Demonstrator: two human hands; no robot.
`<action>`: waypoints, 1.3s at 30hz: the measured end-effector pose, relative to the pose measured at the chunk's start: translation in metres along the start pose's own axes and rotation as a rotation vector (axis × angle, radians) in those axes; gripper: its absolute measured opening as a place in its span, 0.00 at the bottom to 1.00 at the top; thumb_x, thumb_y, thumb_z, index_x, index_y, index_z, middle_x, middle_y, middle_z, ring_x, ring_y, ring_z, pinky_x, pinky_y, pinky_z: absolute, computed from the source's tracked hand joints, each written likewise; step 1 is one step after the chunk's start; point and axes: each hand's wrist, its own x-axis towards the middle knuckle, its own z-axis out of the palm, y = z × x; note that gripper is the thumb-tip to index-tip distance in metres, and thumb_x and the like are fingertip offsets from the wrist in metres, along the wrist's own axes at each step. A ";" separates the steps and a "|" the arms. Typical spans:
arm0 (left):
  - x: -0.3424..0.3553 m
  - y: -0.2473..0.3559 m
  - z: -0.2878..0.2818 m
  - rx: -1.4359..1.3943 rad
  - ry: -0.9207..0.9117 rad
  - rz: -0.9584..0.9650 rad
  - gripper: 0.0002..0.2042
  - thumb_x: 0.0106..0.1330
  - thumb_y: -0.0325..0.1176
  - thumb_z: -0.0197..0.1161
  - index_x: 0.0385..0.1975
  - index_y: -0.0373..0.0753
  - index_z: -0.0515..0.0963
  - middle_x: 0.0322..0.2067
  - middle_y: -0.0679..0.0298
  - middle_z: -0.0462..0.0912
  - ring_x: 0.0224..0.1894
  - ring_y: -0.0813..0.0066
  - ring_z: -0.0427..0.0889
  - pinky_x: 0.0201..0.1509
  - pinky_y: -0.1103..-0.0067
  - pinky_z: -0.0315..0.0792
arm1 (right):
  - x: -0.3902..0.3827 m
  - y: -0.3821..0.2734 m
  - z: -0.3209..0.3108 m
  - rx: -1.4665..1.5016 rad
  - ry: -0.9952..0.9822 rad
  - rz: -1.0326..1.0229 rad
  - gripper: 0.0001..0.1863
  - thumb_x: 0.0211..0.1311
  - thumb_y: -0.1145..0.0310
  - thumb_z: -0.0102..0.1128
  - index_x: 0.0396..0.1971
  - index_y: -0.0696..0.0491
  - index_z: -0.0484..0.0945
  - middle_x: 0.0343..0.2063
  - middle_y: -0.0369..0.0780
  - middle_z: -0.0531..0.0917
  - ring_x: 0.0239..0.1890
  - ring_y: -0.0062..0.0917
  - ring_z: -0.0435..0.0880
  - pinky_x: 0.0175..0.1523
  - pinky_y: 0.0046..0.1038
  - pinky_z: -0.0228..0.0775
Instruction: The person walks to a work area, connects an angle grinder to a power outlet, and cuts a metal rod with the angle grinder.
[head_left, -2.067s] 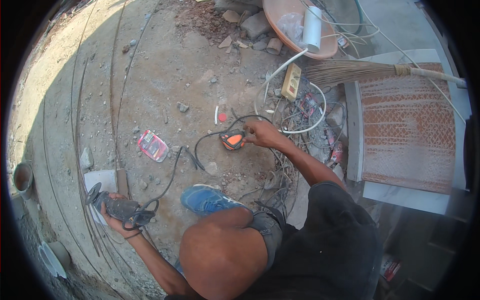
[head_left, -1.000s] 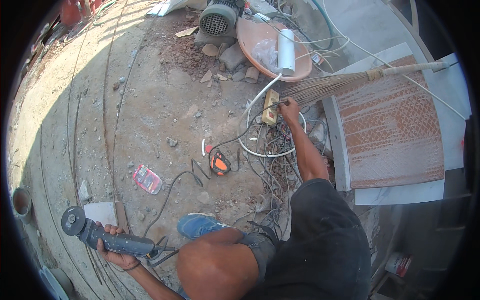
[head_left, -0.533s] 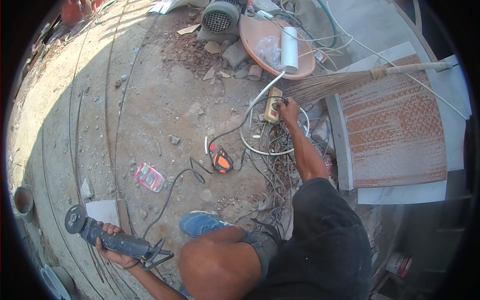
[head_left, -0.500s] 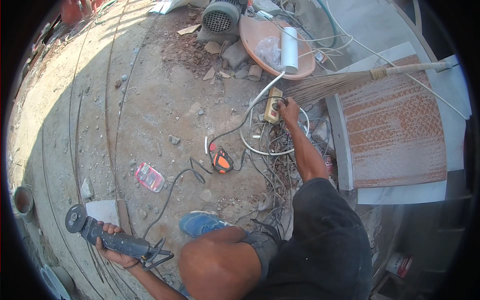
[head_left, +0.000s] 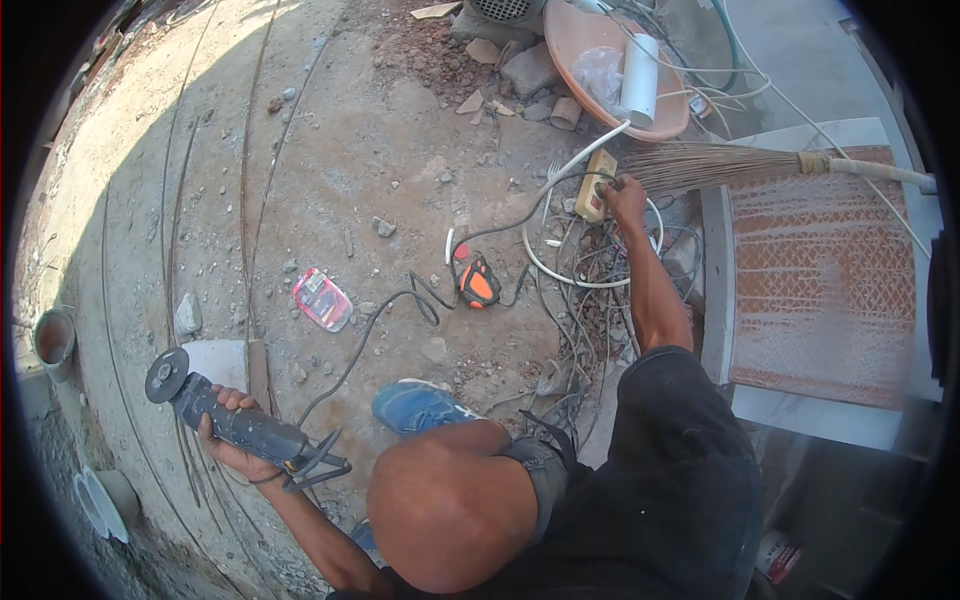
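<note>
My left hand (head_left: 228, 455) is wrapped round the body of a dark angle grinder (head_left: 255, 430), held above the ground with its disc (head_left: 167, 376) at the far left end. A black power cord (head_left: 405, 294) runs from the grinder's tail across the dirt to a cream power strip (head_left: 597, 172). There my right hand (head_left: 627, 204) is closed at the cord's end, fingers against the strip's face. Its plug is mostly hidden by the fingers, and I cannot tell how deep it sits in the socket.
An orange tape measure (head_left: 480, 285) and a pink blister pack (head_left: 322, 300) lie on the dirt. Behind the strip are a stick broom (head_left: 715, 165) and a terracotta-coloured basin (head_left: 590, 75) holding a white pipe (head_left: 640, 80). Tangled wires (head_left: 580, 300) spread below; a patterned tile (head_left: 825, 290) lies right.
The whole view has shifted, so ground objects sit farther right and the upper ones higher. Both hands keep their holds, the left on the grinder and the right at the power strip.
</note>
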 end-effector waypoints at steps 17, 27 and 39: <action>0.012 0.001 0.030 0.273 0.595 0.301 0.12 0.53 0.30 0.62 0.35 0.34 0.72 0.27 0.54 0.78 0.29 0.60 0.80 0.36 0.64 0.77 | -0.158 -0.139 0.007 0.618 -0.150 -0.210 0.12 0.66 0.64 0.60 0.38 0.58 0.78 0.25 0.32 0.77 0.25 0.10 0.70 0.28 0.15 0.61; -0.002 -0.007 0.037 0.283 0.657 0.447 0.10 0.51 0.27 0.63 0.31 0.34 0.72 0.25 0.55 0.78 0.24 0.63 0.80 0.30 0.69 0.78 | -0.329 -0.331 0.028 0.695 -1.200 -1.052 0.32 0.51 0.57 0.71 0.55 0.56 0.70 0.48 0.48 0.77 0.49 0.39 0.77 0.50 0.36 0.69; -0.032 0.019 0.065 0.495 0.693 0.884 0.10 0.48 0.24 0.66 0.29 0.33 0.74 0.23 0.60 0.77 0.20 0.69 0.79 0.24 0.75 0.73 | -0.363 -0.280 0.053 0.317 -0.626 -1.832 0.12 0.44 0.68 0.73 0.22 0.52 0.75 0.26 0.36 0.72 0.33 0.29 0.74 0.56 0.38 0.68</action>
